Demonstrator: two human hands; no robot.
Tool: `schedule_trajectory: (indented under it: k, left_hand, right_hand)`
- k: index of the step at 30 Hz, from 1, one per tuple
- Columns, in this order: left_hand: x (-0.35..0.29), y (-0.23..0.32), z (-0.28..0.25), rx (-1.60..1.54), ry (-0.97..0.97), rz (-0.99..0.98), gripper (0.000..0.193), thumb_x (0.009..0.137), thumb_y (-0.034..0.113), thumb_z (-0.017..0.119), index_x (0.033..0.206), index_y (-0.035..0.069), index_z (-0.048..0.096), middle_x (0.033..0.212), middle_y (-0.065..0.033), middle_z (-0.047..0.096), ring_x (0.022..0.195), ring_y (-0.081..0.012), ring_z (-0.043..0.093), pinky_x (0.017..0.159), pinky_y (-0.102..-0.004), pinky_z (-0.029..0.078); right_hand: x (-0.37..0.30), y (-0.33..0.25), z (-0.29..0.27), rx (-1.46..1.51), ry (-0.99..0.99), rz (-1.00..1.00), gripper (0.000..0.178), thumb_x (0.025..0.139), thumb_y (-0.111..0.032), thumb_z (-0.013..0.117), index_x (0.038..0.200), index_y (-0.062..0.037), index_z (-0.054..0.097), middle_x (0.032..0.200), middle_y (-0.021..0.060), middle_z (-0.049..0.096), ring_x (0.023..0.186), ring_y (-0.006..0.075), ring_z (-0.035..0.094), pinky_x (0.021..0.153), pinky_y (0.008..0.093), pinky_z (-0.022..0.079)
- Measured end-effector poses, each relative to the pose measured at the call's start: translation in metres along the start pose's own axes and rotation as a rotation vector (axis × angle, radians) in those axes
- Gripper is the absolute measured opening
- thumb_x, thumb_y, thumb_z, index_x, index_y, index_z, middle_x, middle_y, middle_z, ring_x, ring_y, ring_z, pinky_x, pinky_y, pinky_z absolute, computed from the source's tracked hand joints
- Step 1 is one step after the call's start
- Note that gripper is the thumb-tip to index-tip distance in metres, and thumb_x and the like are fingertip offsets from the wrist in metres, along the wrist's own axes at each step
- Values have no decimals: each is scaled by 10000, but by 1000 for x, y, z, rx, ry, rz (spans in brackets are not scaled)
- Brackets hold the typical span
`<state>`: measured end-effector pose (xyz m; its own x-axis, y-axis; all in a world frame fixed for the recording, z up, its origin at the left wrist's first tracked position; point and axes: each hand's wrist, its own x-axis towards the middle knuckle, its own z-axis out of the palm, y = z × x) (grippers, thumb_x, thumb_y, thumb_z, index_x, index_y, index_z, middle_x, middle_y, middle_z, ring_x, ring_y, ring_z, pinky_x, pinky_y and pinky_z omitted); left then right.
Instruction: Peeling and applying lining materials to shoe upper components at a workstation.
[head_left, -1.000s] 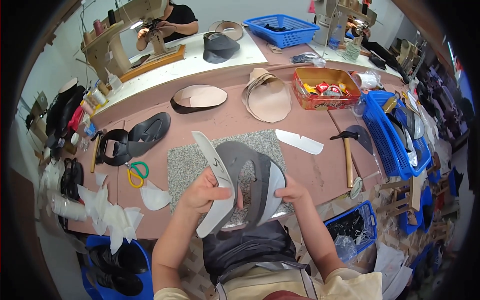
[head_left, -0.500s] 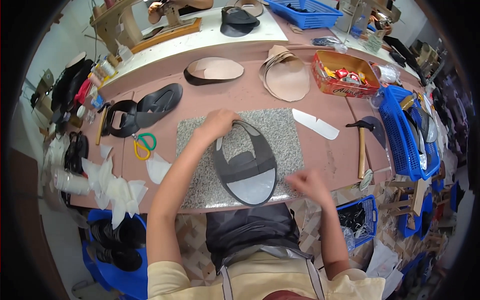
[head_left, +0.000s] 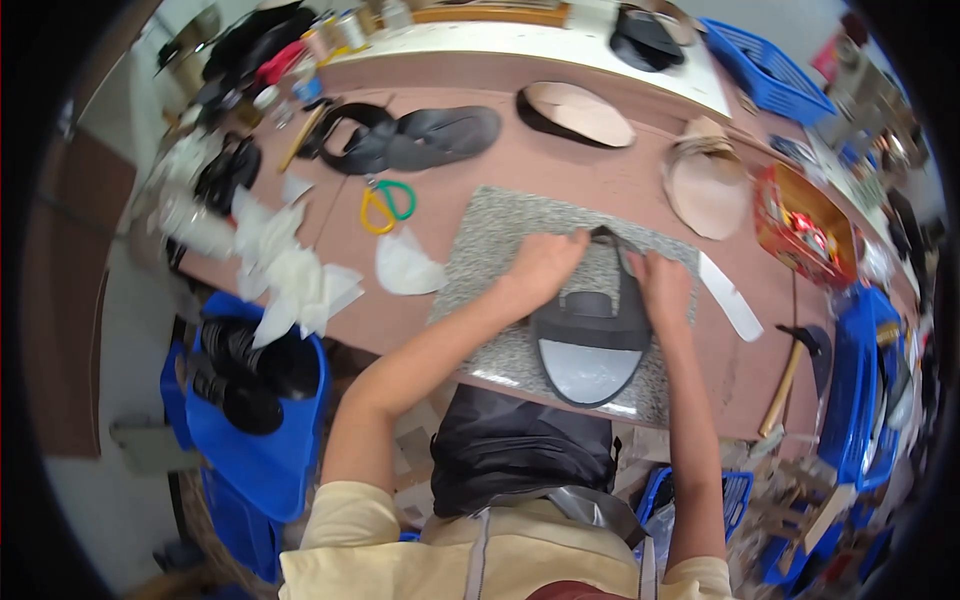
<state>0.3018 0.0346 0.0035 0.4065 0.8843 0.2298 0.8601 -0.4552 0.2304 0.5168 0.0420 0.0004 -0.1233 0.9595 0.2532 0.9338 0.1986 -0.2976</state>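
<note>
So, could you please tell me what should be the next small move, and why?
Probably, ease the upper straight at its far end, with both hands together. The left hand is at that end's left side and the right hand at its right, while the near end, with its pale patch, lies over the slab.

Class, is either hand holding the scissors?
No: the scissors lie left of the stone slab, while the left hand and right hand touch the grey shoe piece.
</note>
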Motion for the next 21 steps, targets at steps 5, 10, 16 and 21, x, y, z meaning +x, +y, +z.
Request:
schedule_trajectory:
  k: [5,10,16,21]
  left_hand:
    - [-2,12,-26,-201,-69,-87,313,956,238,537,1192,34,560,760,-221,670,703,-404,671,649,-497,535]
    - [-31,-127,-16,-605,357,-471,292,950,200,552,1190,41,599,1017,-224,667,975,-383,642,830,-453,509]
    - [-48,-257,-29,132,518,-395,585,782,-19,572,1346,129,529,1405,-224,441,1256,-411,452,981,-460,444]
    - [-38,-267,-59,-23,433,-193,648,774,10,615,1387,192,513,1492,-235,330,1363,-435,324,1090,-485,336]
  right_hand:
    - [-14,1,-19,-18,-93,76,453,935,-414,602,783,5,680,702,259,631,697,398,652,619,463,501]
    - [15,2,-69,222,-72,166,386,969,-335,576,878,26,674,706,202,643,631,305,644,620,373,502]
    - [50,-33,-44,591,-86,19,252,969,-215,588,1011,21,667,751,120,660,632,175,619,604,300,486]
    - [51,-69,-43,406,-115,-83,225,955,-180,609,1057,8,679,793,82,684,663,122,625,599,272,485]
